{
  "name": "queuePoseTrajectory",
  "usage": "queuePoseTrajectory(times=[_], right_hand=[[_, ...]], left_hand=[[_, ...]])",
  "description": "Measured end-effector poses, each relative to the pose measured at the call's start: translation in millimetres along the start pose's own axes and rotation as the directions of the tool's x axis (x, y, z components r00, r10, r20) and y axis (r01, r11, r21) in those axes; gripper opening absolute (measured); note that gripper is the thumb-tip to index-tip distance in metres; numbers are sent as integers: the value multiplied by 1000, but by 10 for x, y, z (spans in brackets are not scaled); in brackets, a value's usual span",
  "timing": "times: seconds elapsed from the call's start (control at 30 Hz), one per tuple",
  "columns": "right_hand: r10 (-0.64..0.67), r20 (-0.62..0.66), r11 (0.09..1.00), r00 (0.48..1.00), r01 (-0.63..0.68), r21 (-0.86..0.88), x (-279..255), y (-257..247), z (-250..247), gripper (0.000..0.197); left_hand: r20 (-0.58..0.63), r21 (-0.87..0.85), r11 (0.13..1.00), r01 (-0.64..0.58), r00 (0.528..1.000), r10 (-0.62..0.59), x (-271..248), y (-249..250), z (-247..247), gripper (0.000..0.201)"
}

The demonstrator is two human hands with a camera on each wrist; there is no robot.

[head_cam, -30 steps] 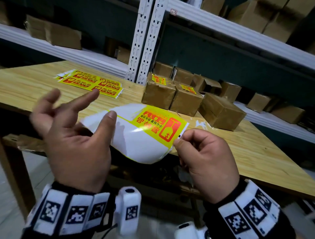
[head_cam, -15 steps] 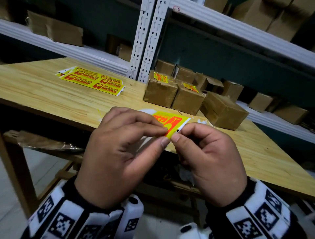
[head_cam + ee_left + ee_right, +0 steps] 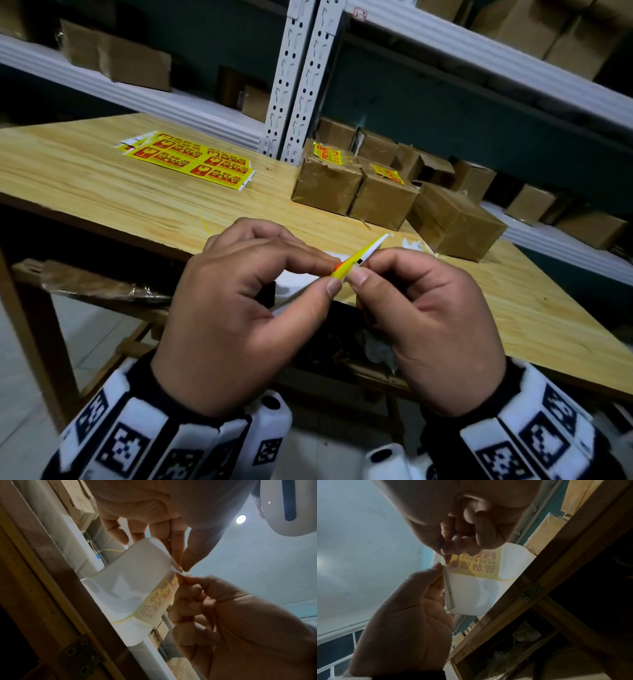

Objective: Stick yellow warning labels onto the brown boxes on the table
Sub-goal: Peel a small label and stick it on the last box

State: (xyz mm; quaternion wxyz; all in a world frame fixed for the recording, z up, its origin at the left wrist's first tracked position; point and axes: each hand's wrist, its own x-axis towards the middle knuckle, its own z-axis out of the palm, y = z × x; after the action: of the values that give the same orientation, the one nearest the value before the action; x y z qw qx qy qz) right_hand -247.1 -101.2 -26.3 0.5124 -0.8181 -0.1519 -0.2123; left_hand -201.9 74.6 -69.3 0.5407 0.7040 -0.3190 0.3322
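Both hands hold one label sheet (image 3: 356, 262) in front of the table's near edge, and it appears edge-on in the head view. My left hand (image 3: 334, 275) pinches its yellow corner between thumb and forefinger. My right hand (image 3: 361, 270) pinches the same corner right beside it. From below, the white backing (image 3: 130, 588) curls away from the fingers, with the yellow label (image 3: 477, 563) showing through it. Three brown boxes stand at the table's back: one (image 3: 325, 185) and its neighbour (image 3: 380, 200) each carry a yellow label on top, and the right one (image 3: 455, 222) has a bare top.
A stack of yellow label sheets (image 3: 191, 159) lies at the far left of the wooden table (image 3: 137, 192). White scraps (image 3: 411, 244) lie near the right box. Metal shelving (image 3: 298, 78) with more brown boxes stands behind the table.
My left hand was open under the flat sheet; it has since closed thumb and forefinger on the corner next to my right hand. The sheet has turned edge-on.
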Motion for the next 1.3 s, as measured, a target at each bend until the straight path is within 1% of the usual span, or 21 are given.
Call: queuePoseTrajectory(times=[0.17,0.33,0.53,0.9,1.0,1.1,1.2,1.3], right_hand=[[-12,-6,999,1000,12,-50,-17,19,2,15],[-45,-3,995,999,44,-85,-29,33,-1,14],[-37,11,995,999,38,-89,-41,71,-13,14],[-8,12,995,1000,9,-96,-42,94,-5,18],[0,18,995,1000,2,-100,-35,89,-7,19],[9,7,997,1000,-8,-78,-22,76,-13,20],[13,-1,999,1000,-13,-45,-12,79,-16,20],[12,-2,999,1000,-12,-43,-15,84,-17,18]], left_hand=[[-1,30,1000,-8,1000,8,0,-25,21,11],[14,44,997,-56,998,55,-2,-40,9,9],[39,86,993,-86,996,83,2,-76,8,11],[50,165,981,-98,995,91,-14,-81,33,9],[50,149,984,-94,995,87,-19,-72,51,8],[52,92,993,-76,996,72,-27,-47,69,6],[53,0,1000,-22,998,22,-27,-27,85,4],[73,-47,998,29,997,-25,-24,-22,83,3]])
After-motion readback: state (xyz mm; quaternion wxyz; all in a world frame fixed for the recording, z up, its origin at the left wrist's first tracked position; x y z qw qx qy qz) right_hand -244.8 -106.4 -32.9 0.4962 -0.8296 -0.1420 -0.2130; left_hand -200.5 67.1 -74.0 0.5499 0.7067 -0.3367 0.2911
